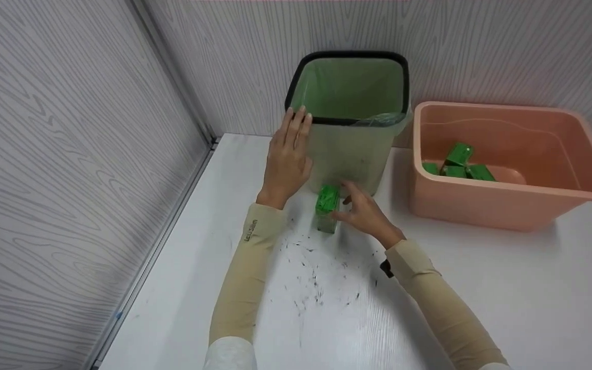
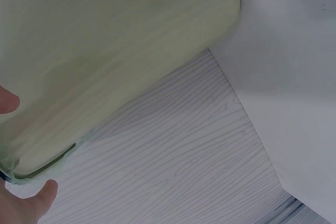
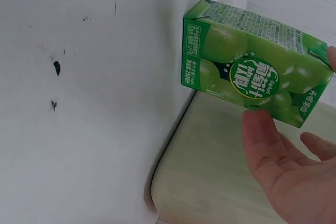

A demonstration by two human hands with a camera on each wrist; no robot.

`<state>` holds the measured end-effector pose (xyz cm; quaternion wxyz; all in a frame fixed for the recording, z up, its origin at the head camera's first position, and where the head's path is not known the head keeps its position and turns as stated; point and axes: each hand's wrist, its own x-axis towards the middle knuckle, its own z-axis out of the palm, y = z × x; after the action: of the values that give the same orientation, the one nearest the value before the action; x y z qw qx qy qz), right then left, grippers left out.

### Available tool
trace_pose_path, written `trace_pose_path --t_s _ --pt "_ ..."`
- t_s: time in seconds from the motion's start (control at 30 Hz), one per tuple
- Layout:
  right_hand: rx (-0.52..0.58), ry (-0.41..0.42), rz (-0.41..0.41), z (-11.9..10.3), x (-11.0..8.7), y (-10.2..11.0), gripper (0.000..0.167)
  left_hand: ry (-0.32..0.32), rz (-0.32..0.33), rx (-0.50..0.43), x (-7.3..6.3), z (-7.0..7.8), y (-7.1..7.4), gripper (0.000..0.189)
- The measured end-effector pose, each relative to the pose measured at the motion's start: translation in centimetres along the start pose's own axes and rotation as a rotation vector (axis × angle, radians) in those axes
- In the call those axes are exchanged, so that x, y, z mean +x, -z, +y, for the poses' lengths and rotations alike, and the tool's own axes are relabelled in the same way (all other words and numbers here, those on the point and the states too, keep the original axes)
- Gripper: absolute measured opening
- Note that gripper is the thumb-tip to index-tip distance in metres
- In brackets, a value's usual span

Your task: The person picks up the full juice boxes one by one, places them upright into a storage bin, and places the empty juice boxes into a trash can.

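A green grape juice carton (image 3: 252, 61) stands upright on the white table, close against the front of a pale green bin (image 1: 347, 154). In the head view the carton (image 1: 328, 200) is seen from above. My right hand (image 1: 365, 210) is at its right side, thumb and fingers spread about it. In the right wrist view, one fingertip of that hand (image 3: 294, 177) meets the carton's printed face and another is by its top end. My left hand (image 1: 288, 159) rests on the bin's left front, its straight fingers reaching the black rim (image 1: 347, 57).
A pink tub (image 1: 481, 205) stands to the right of the bin, with several green cartons (image 1: 459, 154) inside. Grey wood-grain walls (image 1: 59, 154) rise at the left and back. Dark specks mark the white table (image 1: 327, 318) in front.
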<state>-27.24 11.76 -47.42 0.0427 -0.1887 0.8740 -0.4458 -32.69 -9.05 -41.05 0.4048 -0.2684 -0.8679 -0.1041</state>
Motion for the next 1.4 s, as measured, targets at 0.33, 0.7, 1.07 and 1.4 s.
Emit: trace_pose_path --t_s 0.33,0.7,1.07,1.4 --pt "-0.024 0.026 0.029 0.1 0.5 -1.4 0.077 0.03 -0.055 0.046 0.0 0.3 0.0 0.061" --pt "0.024 0.074 0.086 0.0 0.0 -1.0 0.072 0.036 -0.052 0.026 -0.1 0.5 -0.1 0.061" --pt "0.075 0.072 0.113 0.1 -0.5 -0.4 0.072 0.04 -0.044 0.011 -0.1 0.5 -0.1 0.061" --pt "0.088 0.094 0.133 0.6 -0.9 0.4 0.072 0.049 -0.04 0.008 -0.1 0.5 -0.1 0.061"
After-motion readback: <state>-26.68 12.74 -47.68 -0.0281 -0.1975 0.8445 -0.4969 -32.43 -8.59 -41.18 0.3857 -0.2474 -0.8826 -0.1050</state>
